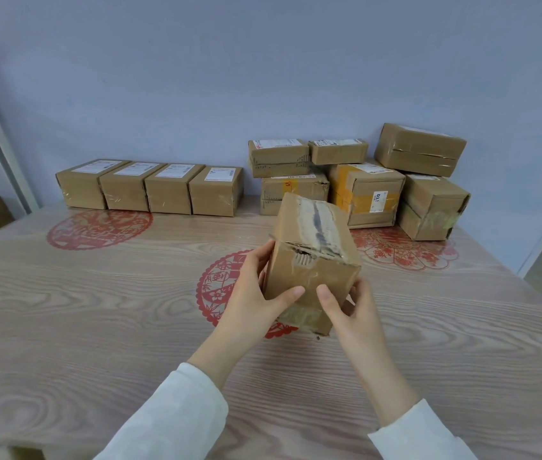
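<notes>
I'm holding a battered brown cardboard box point(313, 257), tilted.
My left hand point(256, 293) and right hand point(352, 313) curl round its near end, thumbs pressing its face, with the wood-grain tabletop point(97, 327) beneath them.

Both forearms, covered partway by white sleeves point(176, 416), were stretched forward and drawn together, the left hand point(253, 290) and the right hand point(353, 313) being clasped round opposite sides of a cardboard box point(296, 227), with both thumbs point(291, 293) laid across its near face.
</notes>
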